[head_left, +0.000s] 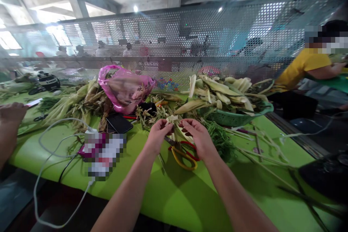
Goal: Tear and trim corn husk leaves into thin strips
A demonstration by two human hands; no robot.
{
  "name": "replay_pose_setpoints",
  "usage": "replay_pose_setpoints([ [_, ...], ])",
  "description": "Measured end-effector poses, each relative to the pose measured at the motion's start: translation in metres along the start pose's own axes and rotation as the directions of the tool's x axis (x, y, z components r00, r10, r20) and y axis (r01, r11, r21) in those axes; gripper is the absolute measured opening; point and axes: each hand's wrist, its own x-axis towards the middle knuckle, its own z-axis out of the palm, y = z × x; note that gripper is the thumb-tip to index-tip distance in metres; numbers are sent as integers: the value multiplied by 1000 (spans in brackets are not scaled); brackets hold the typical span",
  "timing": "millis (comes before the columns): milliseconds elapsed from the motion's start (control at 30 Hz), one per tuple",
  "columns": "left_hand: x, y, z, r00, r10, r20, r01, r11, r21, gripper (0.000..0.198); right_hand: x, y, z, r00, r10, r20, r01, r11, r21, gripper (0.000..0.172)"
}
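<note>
Both hands meet over the middle of the green table. My left hand (160, 133) pinches a pale piece of corn husk (172, 119) between thumb and fingers. From the other side my right hand (196, 134) is closed, its thumb and fingertips at the husk's right edge. Scissors (185, 157) with one yellow and one red handle lie on the table just below the hands, partly hidden by them. More pale husk strips and a bunch of green plant strands (221, 139) lie close behind and right of my right hand.
A green basket (231, 119) heaped with dry husks (223, 92) stands behind right. A pink plastic bag (125, 87), a black phone (119, 123) and a cabled device (94, 143) lie left. Another person's hand (11, 116) is far left; a person in yellow (307, 63) sits right.
</note>
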Motion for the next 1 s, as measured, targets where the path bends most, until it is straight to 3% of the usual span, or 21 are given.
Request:
replay_pose_setpoints([
  [200,1,2,-2,998,-4,-65,0,999,-55,34,-2,6,4,986,70,148,-55,994,-99,31],
  [467,-1,4,-1,997,-68,-44,65,996,-63,31,-3,7,7,991,-17,135,57,954,-295,24],
  [667,-2,-1,0,998,-70,-3,70,997,-15,30,-4,8,10,994,-89,66,100,979,-179,33],
  [833,-5,4,1,990,-128,60,130,991,-31,26,-4,6,10,991,-120,58,129,971,-199,39],
  [1000,-1,7,-1,999,21,-29,-19,997,71,29,-5,3,9,987,-144,67,157,943,-294,29],
])
